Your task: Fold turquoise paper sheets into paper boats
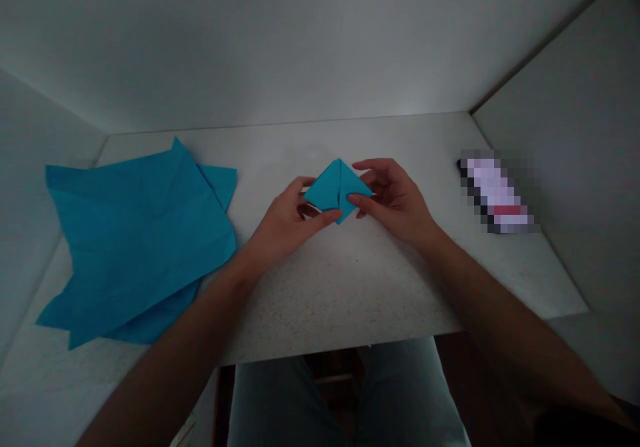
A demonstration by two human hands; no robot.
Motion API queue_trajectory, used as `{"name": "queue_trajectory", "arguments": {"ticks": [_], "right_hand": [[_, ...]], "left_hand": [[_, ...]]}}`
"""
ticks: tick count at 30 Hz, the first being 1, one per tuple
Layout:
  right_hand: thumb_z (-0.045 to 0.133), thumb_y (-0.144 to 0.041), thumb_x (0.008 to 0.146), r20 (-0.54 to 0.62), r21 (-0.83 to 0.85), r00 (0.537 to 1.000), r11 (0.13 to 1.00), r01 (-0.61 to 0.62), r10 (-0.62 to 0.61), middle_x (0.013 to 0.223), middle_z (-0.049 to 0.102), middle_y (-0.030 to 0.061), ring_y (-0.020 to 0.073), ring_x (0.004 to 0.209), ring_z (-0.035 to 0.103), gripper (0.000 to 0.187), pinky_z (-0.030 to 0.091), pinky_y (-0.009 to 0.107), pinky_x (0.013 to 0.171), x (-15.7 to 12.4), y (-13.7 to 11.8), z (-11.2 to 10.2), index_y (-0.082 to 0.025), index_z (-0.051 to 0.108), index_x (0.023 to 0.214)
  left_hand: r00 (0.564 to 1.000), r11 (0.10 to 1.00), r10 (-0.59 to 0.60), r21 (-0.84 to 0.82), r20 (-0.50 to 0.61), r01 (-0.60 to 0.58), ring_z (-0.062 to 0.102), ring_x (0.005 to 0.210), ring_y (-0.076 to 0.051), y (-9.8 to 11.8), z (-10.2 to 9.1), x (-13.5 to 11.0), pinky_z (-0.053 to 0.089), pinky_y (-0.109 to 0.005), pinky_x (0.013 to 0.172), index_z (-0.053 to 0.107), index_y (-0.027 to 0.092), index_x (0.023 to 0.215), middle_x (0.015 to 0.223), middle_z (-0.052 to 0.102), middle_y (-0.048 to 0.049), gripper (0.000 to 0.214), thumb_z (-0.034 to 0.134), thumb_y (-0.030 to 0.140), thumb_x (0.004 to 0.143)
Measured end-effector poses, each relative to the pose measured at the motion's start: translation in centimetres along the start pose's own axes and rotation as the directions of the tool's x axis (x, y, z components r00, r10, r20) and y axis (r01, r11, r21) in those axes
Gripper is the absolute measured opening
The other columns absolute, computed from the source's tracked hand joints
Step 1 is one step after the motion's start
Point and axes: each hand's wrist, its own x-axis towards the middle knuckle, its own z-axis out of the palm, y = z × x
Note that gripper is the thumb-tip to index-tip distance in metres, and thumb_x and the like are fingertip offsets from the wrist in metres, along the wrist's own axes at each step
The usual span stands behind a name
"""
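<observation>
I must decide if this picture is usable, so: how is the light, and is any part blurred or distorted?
Head view: dim, bluish light; the folded blue paper held by the left hand and right hand is sharp enough; the object on the right of the table is pixelated; the table's back edge looks bowed.

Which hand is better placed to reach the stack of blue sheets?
Left, probably. The left hand pinches the folded blue paper on the side nearer the stack of blue sheets; the right hand sits farther away.
</observation>
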Motion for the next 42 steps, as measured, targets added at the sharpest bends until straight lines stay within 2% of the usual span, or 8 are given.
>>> {"name": "queue_trajectory", "arguments": {"ticks": [4, 9, 13, 19, 28, 32, 36, 42], "right_hand": [[0.094, -0.051, 0.090, 0.012, 0.008, 0.999, 0.999, -0.042, 0.042, 0.104, 0.074, -0.0004, 0.0144, 0.078, 0.073, 0.054, 0.067, 0.027, 0.064, -0.1, 0.4, 0.0, -0.029, 0.066, 0.131], [0.092, -0.049, 0.091, 0.059, -0.140, 0.997, 0.989, -0.043, 0.052, 0.096, 0.077, 0.0004, 0.0146, 0.075, 0.069, 0.037, 0.058, 0.027, 0.062, -0.1, 0.1, -0.5, -0.025, 0.071, 0.109], [0.085, -0.050, 0.096, 0.157, -0.266, 0.986, 0.964, -0.015, 0.058, 0.090, 0.075, 0.0004, 0.0143, 0.069, 0.064, 0.029, 0.052, 0.028, 0.058, 0.1, -0.5, -0.6, -0.025, 0.076, 0.108], [0.076, -0.045, 0.105, 0.170, -0.322, 0.981, 0.936, 0.141, -0.090, 0.090, 0.069, 0.0025, 0.0154, 0.075, 0.062, 0.024, 0.047, 0.030, 0.063, 0.5, -0.8, -0.3, -0.024, 0.076, 0.093], [0.078, -0.062, 0.101, -0.043, -0.156, 0.999, 0.988, -0.012, 0.006, 0.088, 0.067, 0.0014, 0.0159, 0.080, 0.062, 0.040, 0.047, 0.029, 0.064, 0.4, -0.4, 0.3, -0.024, 0.076, 0.089], [0.081, -0.071, 0.094, -0.185, -0.013, 0.978, 0.995, -0.103, 0.098, 0.079, 0.065, -0.0016, 0.0135, 0.066, 0.055, 0.047, 0.045, 0.028, 0.056, 0.6, -0.1, 0.0, -0.026, 0.074, 0.090], [0.086, -0.068, 0.091, -0.316, 0.091, 0.942, 0.992, -0.085, 0.109, 0.070, 0.060, -0.0046, 0.0115, 0.058, 0.052, 0.045, 0.045, 0.025, 0.051, 1.0, 0.2, -0.7, -0.027, 0.068, 0.085], [0.090, -0.062, 0.088, -0.327, 0.192, 0.929, 0.974, -0.117, 0.176, 0.079, 0.069, -0.0030, 0.0139, 0.073, 0.067, 0.042, 0.057, 0.022, 0.054, 1.1, 0.3, -0.7, -0.027, 0.067, 0.087]], "left_hand": [[0.997, 0.992, 0.066, 0.101, 0.047, -0.071, 0.074, 0.078, -0.019, 0.3, -0.3, 0.0, 0.057, -0.029, 0.068, 0.077, 0.020, 0.097, 0.088, 0.082, -0.0036, 0.031, 0.080, 0.051, 0.095], [0.992, 0.977, 0.124, 0.179, -0.037, -0.115, 0.070, 0.076, -0.017, 1.0, -0.4, -0.1, 0.052, -0.026, 0.063, 0.080, 0.021, 0.105, 0.090, 0.081, -0.0026, 0.031, 0.080, 0.050, 0.095], [0.981, 0.965, 0.181, 0.205, -0.073, -0.162, 0.072, 0.085, -0.017, 1.4, -0.6, -0.1, 0.055, -0.025, 0.069, 0.083, 0.023, 0.111, 0.100, 0.083, -0.0033, 0.025, 0.077, 0.044, 0.098], [0.976, 0.957, 0.210, 0.216, -0.057, -0.193, 0.071, 0.080, -0.016, 1.4, -0.5, -0.2, 0.057, -0.025, 0.069, 0.085, 0.022, 0.100, 0.094, 0.083, -0.0038, 0.027, 0.073, 0.046, 0.102], [0.918, 0.945, 0.323, 0.139, -0.229, -0.298, 0.075, 0.081, -0.016, 0.7, -0.3, 0.0, 0.059, -0.025, 0.073, 0.088, 0.023, 0.098, 0.095, 0.086, -0.0036, 0.024, 0.077, 0.044, 0.103], [0.891, 0.958, 0.275, 0.032, -0.362, -0.284, 0.079, 0.089, -0.018, 0.5, -0.4, 0.4, 0.064, -0.027, 0.078, 0.090, 0.025, 0.105, 0.108, 0.089, -0.0059, 0.029, 0.079, 0.052, 0.102], [0.819, 0.944, 0.176, -0.142, -0.546, -0.297, 0.078, 0.078, -0.016, -0.1, -0.9, 1.2, 0.065, -0.026, 0.069, 0.088, 0.025, 0.104, 0.111, 0.088, -0.0055, 0.039, 0.082, 0.063, 0.096], [0.766, 0.881, 0.079, -0.314, -0.638, -0.353, 0.077, 0.072, -0.013, -0.9, -1.5, 1.9, 0.065, -0.024, 0.066, 0.084, 0.026, 0.104, 0.097, 0.084, -0.0022, 0.040, 0.083, 0.065, 0.095]]}}
